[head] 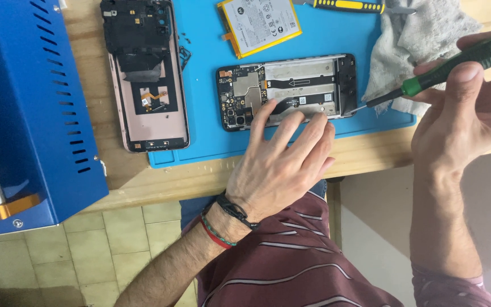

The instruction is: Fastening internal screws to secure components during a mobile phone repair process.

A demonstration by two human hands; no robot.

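A blue machine (29, 108) fills the nine o'clock edge. Beside it a phone back cover (146, 77) lies half on the blue mat (211, 148). At twelve o'clock sits a yellow-edged battery (259, 25). The opened phone (288, 91) lies at centre; the left hand (279, 165) rests on it, fingers spread flat. At three o'clock the right hand (467, 113) pinches a green screwdriver (450, 71), its tip seemingly touching the phone's right end, near a grey cloth (410, 40).

A wooden table (211, 181) (pale, its front edge running slightly uphill to the right) stands over a floor (115, 244) of small greenish-beige tiles in even light.
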